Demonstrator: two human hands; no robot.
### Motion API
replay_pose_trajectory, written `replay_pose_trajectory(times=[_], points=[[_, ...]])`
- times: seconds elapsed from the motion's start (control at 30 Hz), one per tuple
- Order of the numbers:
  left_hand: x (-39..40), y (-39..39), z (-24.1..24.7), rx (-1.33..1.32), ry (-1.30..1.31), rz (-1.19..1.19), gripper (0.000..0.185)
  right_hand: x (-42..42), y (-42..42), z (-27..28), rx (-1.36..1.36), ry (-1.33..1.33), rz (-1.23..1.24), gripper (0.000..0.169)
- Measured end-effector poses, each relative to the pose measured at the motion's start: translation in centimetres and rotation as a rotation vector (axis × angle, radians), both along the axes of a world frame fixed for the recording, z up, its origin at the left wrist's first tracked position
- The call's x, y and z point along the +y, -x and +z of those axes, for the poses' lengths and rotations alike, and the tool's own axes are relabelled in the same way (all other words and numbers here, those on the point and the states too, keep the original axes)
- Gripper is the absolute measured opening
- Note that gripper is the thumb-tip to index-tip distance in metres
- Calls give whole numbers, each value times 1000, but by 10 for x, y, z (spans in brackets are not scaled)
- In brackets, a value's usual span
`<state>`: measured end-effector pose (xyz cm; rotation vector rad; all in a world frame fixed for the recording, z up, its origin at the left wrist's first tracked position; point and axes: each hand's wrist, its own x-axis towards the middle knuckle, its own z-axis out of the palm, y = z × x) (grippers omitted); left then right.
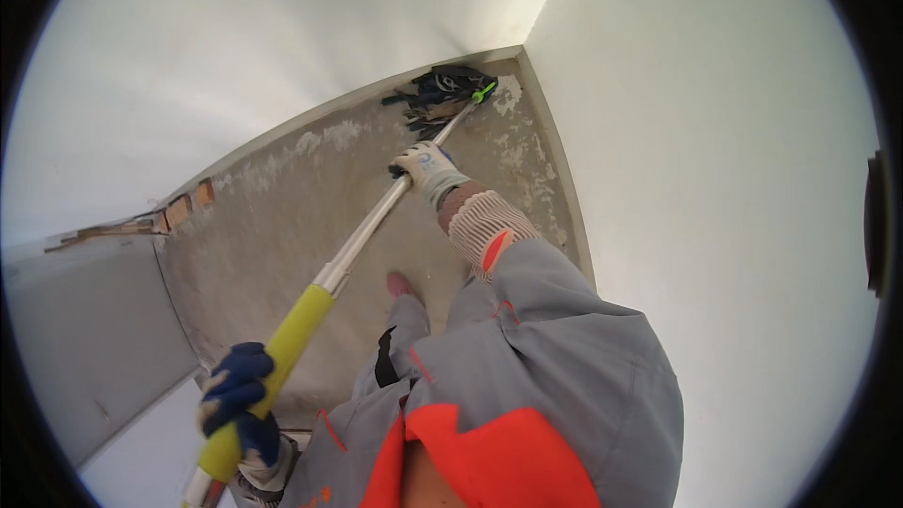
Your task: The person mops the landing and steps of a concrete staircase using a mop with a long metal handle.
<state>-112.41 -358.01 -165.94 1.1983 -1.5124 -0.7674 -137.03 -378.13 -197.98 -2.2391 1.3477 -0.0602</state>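
Note:
My left hand (241, 402), in a blue and white work glove, is closed around the yellow-green grip of a long metal pole (363, 229) at the lower left. Farther along the same pole, my right hand (427, 166) wraps the bare metal shaft in a whitish glove, with a striped cuff above the wrist. A bright green joint (483, 92) ends the pole. Attached there is a mop head of dark strips (448, 88), spread on the concrete floor near the corner of two walls. The palm sides of both gloves are mostly hidden.
White walls (677, 127) rise on the right and at the far side. The bare concrete floor (282, 226) has pale stains along its edges. Brick pieces (179, 211) and thin strips (106, 233) lie at the far-left wall base. A grey panel (99, 331) stands left.

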Motion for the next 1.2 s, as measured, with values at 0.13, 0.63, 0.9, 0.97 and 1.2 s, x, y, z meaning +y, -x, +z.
replay_pose_trajectory(times=[0.13,0.63,0.9,0.97,1.2], points=[[-51,98,0,-138,-52,-155,41,-33,97,-22,-58,49,-115,33],[-48,172,49,-151,149,-765,34,199,190,21,-473,200,-675,25],[-43,278,5,217,-203,-1184,28,397,243,17,-374,26,-1098,30],[-48,306,-42,318,-372,-1526,22,444,268,1,-310,-149,-1131,29],[-7,349,-174,219,-870,-1264,19,558,323,-63,35,-805,-1157,24]])
